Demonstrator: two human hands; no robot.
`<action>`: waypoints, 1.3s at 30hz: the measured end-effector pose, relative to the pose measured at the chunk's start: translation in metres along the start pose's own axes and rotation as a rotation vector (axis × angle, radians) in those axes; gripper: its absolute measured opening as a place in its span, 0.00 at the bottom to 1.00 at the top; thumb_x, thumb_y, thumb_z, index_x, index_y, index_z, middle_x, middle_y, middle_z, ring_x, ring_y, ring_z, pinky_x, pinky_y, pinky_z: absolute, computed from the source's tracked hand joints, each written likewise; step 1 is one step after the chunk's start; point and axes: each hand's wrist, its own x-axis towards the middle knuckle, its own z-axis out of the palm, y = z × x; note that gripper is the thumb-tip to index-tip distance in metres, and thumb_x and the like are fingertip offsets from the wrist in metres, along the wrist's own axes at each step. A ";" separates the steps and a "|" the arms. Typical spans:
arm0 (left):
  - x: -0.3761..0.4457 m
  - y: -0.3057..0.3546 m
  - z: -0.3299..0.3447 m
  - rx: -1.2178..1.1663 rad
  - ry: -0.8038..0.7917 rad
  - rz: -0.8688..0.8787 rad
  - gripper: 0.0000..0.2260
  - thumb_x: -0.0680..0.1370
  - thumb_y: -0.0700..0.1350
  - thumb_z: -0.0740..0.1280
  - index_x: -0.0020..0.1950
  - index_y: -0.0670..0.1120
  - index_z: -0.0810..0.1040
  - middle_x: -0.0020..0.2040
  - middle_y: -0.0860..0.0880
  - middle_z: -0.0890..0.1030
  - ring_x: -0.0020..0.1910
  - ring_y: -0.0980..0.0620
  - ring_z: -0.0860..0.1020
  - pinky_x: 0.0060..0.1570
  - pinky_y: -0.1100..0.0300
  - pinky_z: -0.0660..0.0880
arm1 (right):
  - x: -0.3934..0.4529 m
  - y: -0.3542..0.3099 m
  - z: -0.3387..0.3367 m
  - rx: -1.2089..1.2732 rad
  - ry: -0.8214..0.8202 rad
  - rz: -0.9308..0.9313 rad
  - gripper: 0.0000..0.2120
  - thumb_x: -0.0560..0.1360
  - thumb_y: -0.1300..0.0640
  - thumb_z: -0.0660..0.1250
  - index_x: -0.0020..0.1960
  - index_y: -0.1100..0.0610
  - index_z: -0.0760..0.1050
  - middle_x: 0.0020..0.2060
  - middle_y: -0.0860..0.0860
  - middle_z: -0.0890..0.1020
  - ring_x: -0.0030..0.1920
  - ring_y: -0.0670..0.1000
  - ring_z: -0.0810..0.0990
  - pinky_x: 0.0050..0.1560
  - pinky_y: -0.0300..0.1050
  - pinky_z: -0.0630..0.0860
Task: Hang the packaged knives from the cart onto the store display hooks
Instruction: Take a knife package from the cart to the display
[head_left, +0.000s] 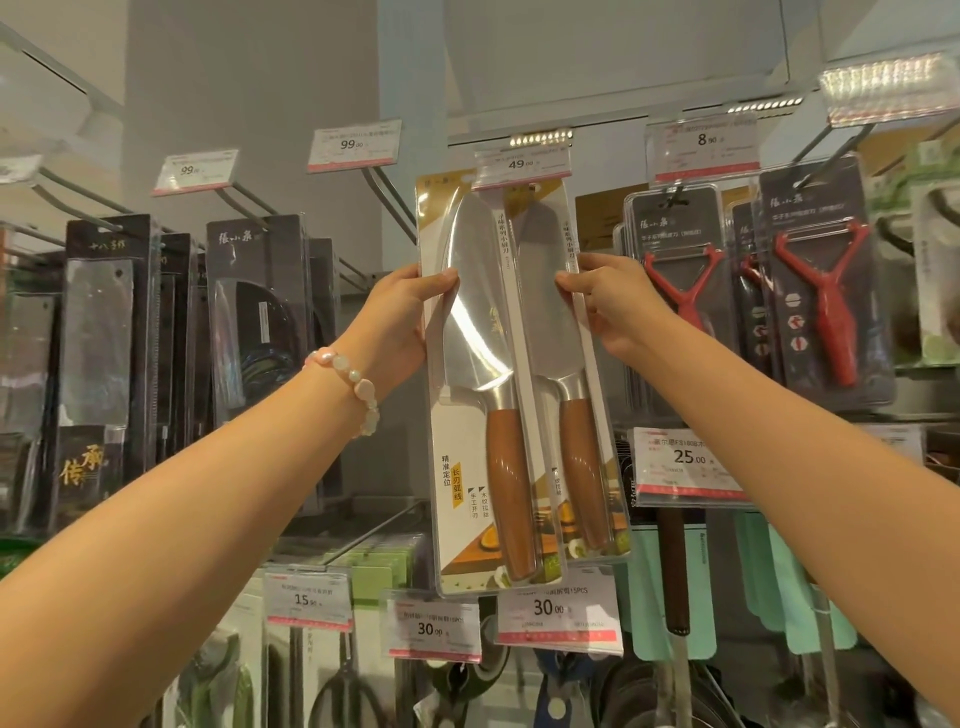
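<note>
Far left: dark boxed cleaver pkgs (104, 332) hung in rows on hooks, w/ a 99.00 price tag (195, 170) above. Left hand (397, 312), bead bracelet (353, 387) on the wrist, gripped the left edge of the front knife pkg (483, 395), thumb on the clear front, other fingers hidden behind so can't tell their spread. That pkg held a wide steel blade w/ a wooden handle, upright, handle down. A second knife pkg (569, 364) of the same sort sat just behind and to the right, overlapping it. Both pkgs were up at the display, tops tucked right under the 49.00 price tag (522, 163); whether either was on its hook couldn't be told, the tag hid it. Right hand (610, 301) pinched the right edge of the second pkg, thumb in front, fingers curled behind. Further right: red peeler pkgs (826, 291) hung on hooks under an 8.90 tag (704, 143); a 25.00 tag (685, 460) sat below.
</note>
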 end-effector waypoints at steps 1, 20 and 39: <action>0.000 0.000 0.000 -0.006 -0.006 -0.002 0.08 0.79 0.40 0.62 0.58 0.43 0.75 0.45 0.48 0.80 0.40 0.52 0.82 0.34 0.59 0.80 | 0.000 0.001 -0.002 -0.004 0.002 0.008 0.11 0.77 0.69 0.61 0.59 0.64 0.73 0.47 0.54 0.80 0.44 0.47 0.80 0.41 0.34 0.79; 0.011 -0.008 0.006 0.008 0.009 -0.015 0.13 0.79 0.40 0.63 0.63 0.42 0.74 0.46 0.48 0.80 0.44 0.50 0.81 0.41 0.56 0.81 | 0.045 0.028 -0.001 -0.271 0.113 0.145 0.20 0.76 0.70 0.62 0.67 0.63 0.66 0.47 0.56 0.78 0.38 0.48 0.77 0.31 0.38 0.74; 0.020 -0.027 -0.004 -0.001 0.029 -0.056 0.13 0.79 0.39 0.63 0.63 0.41 0.74 0.50 0.46 0.80 0.46 0.49 0.81 0.35 0.57 0.80 | 0.067 0.048 -0.002 -0.957 0.101 0.216 0.20 0.79 0.63 0.57 0.70 0.66 0.61 0.60 0.61 0.74 0.58 0.57 0.75 0.53 0.43 0.74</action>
